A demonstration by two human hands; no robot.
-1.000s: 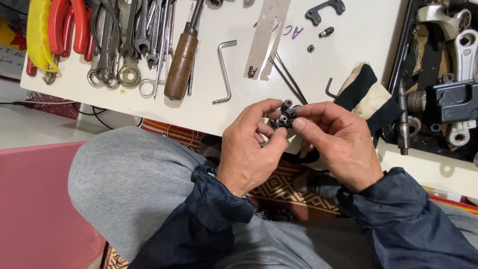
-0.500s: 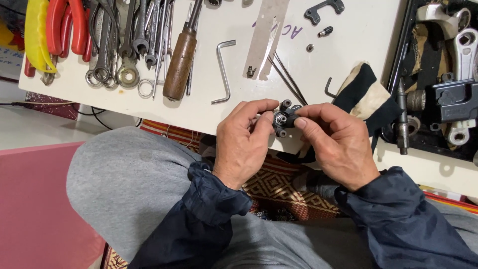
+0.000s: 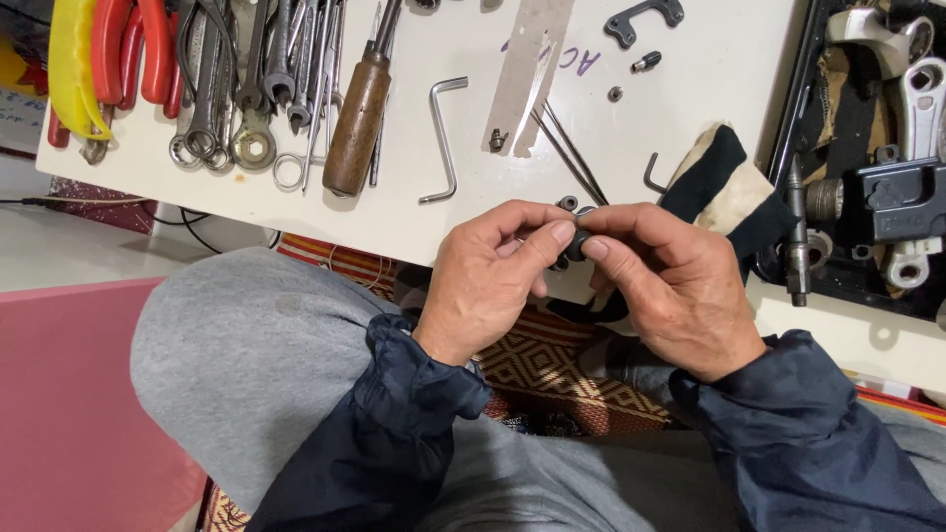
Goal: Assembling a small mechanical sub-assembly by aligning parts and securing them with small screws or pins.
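Pinched between thumbs and forefingers of both hands, a small dark metal part is held at the near edge of a white table — the left hand grips it from one side, the right hand from the other, fingertips meeting over it so that little of the piece shows. What kind of part it is cannot be told. Both wrists emerge from dark blue jacket sleeves, and a grey-trousered knee fills the space below the left hand.

Just beyond the fingers, a black-and-cream cloth lies bunched on the table edge, with a small dark hook beside it. Farther along the tabletop lie a bent hex key, a wooden-handled screwdriver and a cluster of spanners, with red-handled pliers and a yellow-handled tool at the far left. A flat metal strip rests near two thin rods — a small black bracket sits past it. To the right, a black tray holds silver and dark mechanical parts. A patterned rug shows beneath the hands, and a pink surface lies at the lower left.
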